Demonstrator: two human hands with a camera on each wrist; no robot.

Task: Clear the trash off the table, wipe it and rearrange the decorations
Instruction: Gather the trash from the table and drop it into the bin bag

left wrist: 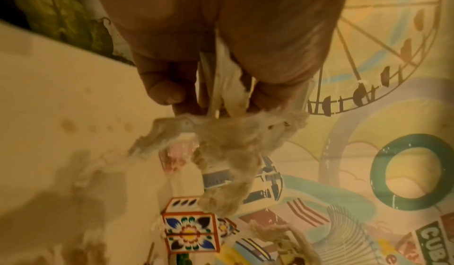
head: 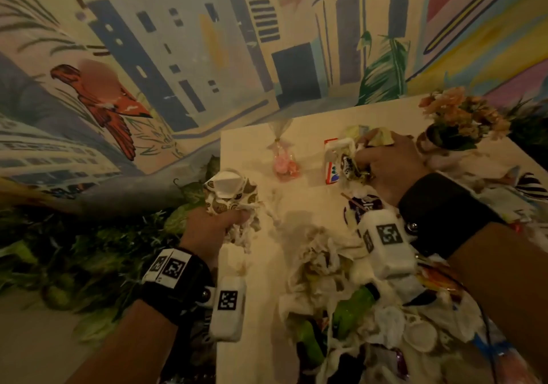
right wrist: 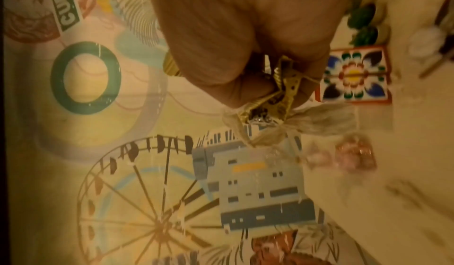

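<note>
My left hand (head: pixel 213 226) grips a wad of crumpled tissue (head: pixel 243 232) and a patterned paper cup (head: pixel 229 194) at the left edge of the white table (head: pixel 255 283). In the left wrist view the tissue (left wrist: pixel 233 143) hangs from my curled fingers (left wrist: pixel 164 86). My right hand (head: pixel 382 164) clutches a bunch of wrappers and tissue (head: pixel 353 164) near the far side of the table. The right wrist view shows a gold wrapper (right wrist: pixel 275 98) and tissue (right wrist: pixel 321 121) pinched in that fist.
A heap of tissues, lids and green bottles (head: pixel 350 309) covers the near right of the table. A floral tile box (head: pixel 330 161), a pink candy bag (head: pixel 284 164) and a pot of orange flowers (head: pixel 456 122) stand at the back. Green foliage (head: pixel 89 250) lies left of the table.
</note>
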